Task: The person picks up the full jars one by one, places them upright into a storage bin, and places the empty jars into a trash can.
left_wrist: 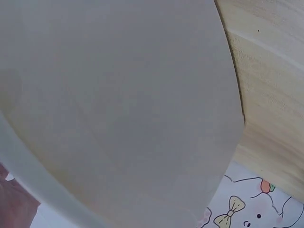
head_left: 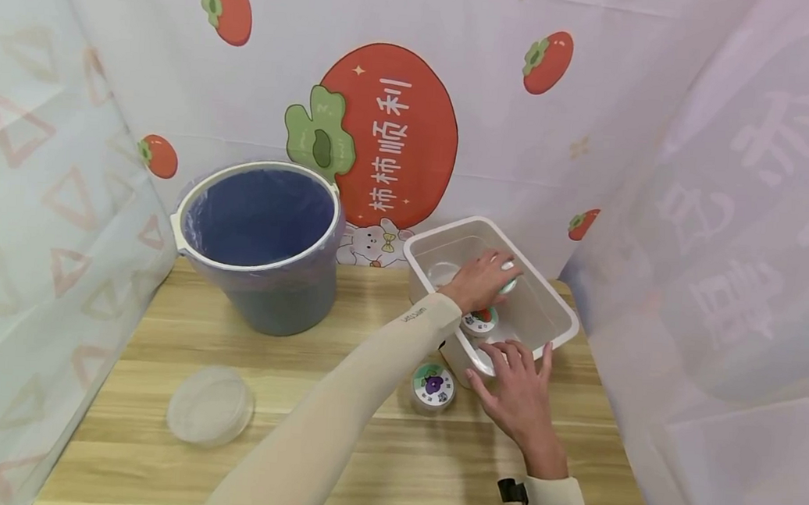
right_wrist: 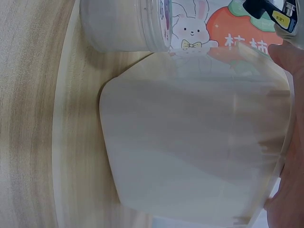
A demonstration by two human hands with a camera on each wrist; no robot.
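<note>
Inside the white plastic bin, my left hand reaches down, fingers curled over a small round tub with a white-and-green lid. My palm and fingers cover most of that tub. Just under the hand sits another tub, its lid printed in red and green. At the bin's near rim, my right hand grips the edge, fingers hooked over it and thumb outside. A clear tub with a purple picture lid stands on the table beside the bin, left of the right hand.
A grey bucket lined with a clear bag stands at the back left. Nearer, a clear round container sits on the wooden table. Printed cloth walls enclose the back and both sides.
</note>
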